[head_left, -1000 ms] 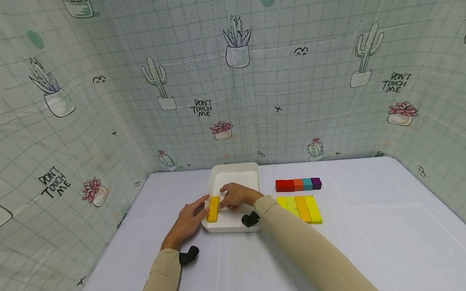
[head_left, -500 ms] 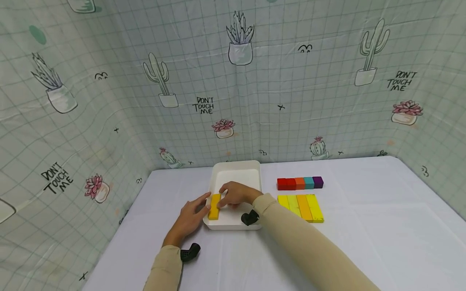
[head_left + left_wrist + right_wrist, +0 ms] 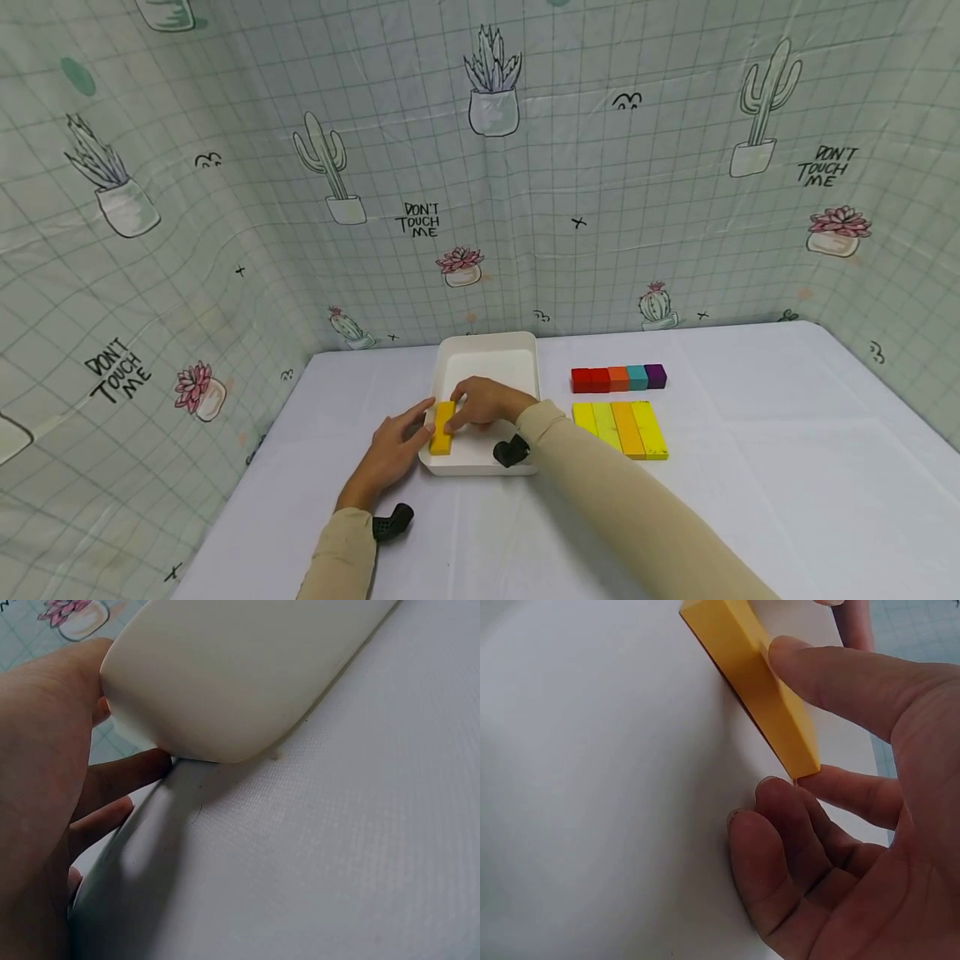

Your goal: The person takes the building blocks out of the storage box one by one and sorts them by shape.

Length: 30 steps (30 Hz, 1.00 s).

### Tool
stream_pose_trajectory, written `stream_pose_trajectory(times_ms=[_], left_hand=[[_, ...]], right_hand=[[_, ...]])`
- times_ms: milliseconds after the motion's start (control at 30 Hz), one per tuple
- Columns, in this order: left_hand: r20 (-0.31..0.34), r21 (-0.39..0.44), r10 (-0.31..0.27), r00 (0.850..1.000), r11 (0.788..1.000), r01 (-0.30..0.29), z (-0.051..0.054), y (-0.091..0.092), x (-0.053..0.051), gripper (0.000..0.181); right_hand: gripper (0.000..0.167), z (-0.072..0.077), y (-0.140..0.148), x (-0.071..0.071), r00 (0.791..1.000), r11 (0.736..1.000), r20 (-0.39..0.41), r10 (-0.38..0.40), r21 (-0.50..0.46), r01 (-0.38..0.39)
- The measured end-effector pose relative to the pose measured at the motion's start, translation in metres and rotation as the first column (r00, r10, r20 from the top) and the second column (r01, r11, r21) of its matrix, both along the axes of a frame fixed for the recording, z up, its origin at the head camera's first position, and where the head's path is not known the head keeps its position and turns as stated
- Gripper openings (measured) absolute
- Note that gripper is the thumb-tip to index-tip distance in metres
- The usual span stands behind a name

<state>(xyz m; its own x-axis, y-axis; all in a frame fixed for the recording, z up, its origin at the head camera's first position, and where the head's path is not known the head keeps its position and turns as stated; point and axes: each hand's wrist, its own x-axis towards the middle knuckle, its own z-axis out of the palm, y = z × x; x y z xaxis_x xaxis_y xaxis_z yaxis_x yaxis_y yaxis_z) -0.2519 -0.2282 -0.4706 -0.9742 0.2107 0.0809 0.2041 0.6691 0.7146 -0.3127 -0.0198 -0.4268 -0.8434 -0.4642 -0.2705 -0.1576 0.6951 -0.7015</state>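
A white tray [image 3: 491, 362] lies on the table. Inside it, along the left wall, is a yellow-orange rectangular block [image 3: 442, 433], its long side pointing away from me. My right hand [image 3: 486, 402] reaches into the tray and holds this block. In the right wrist view, the thumb presses one face of the block [image 3: 746, 671] and the index finger touches its end; the other fingers of the right hand [image 3: 915, 765] are curled beside it. My left hand [image 3: 390, 454] grips the tray's left rim. Below that rim, in the left wrist view, its fingers [image 3: 124, 776] rest against the outer wall.
Right of the tray, several yellow and orange blocks [image 3: 628, 429] lie side by side, partly behind my right sleeve. Farther back is a row of small cubes [image 3: 618, 378] in red, orange, teal and purple. A patterned cloth [image 3: 540, 167] stands behind the table [image 3: 765, 433].
My right thumb and index finger have closed in from the right onto the yellow-orange block. My left hand stays at the tray's rim. The head view has shifted slightly.
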Motion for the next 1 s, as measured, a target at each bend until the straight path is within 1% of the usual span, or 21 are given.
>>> stream_pose_trajectory(times_ms=[167,300,367,467,700,800,900,1000], left_hand=[[-0.005,0.002,0.0,1.0,1.0,0.0,0.0001,0.0003,0.0014,0.051],[-0.022,0.005,-0.009,1.0,1.0,0.009,0.0008,0.0005,0.0018,0.05],[-0.019,0.008,-0.01,1.0,1.0,0.01,0.0012,0.0004,0.0016,0.05],[-0.022,0.008,-0.011,1.0,1.0,0.012,0.0006,-0.0007,0.0018,0.05],[0.009,0.004,0.013,1.0,1.0,-0.013,0.0015,-0.0027,0.0026,0.05],[0.017,0.016,0.009,1.0,1.0,-0.009,0.002,-0.0025,0.004,0.05],[0.008,0.016,-0.003,1.0,1.0,0.003,0.0026,-0.0016,0.0042,0.05],[-0.019,0.013,-0.016,1.0,1.0,0.016,0.0032,-0.0003,0.0031,0.05]], right_hand=[[0.054,0.002,-0.0013,0.0027,1.0,1.0,-0.009,-0.01,0.018,0.01],[0.049,0.0016,-0.0015,0.0028,1.0,0.999,-0.016,-0.015,0.032,0.016],[0.047,0.001,-0.0016,0.0024,1.0,0.999,-0.015,-0.015,0.028,0.015],[0.044,0.0005,-0.0021,0.0024,1.0,1.0,-0.011,-0.009,0.006,0.009],[0.039,0.003,-0.0039,0.0046,1.0,0.999,-0.004,0.017,-0.044,-0.017],[0.036,0.0037,-0.0043,0.0066,0.999,0.998,-0.006,0.034,-0.051,-0.034],[0.031,0.0051,-0.004,0.0084,0.999,0.997,-0.01,0.049,-0.059,-0.05],[0.026,0.0072,-0.0029,0.0088,0.998,0.996,-0.015,0.058,-0.067,-0.059]])
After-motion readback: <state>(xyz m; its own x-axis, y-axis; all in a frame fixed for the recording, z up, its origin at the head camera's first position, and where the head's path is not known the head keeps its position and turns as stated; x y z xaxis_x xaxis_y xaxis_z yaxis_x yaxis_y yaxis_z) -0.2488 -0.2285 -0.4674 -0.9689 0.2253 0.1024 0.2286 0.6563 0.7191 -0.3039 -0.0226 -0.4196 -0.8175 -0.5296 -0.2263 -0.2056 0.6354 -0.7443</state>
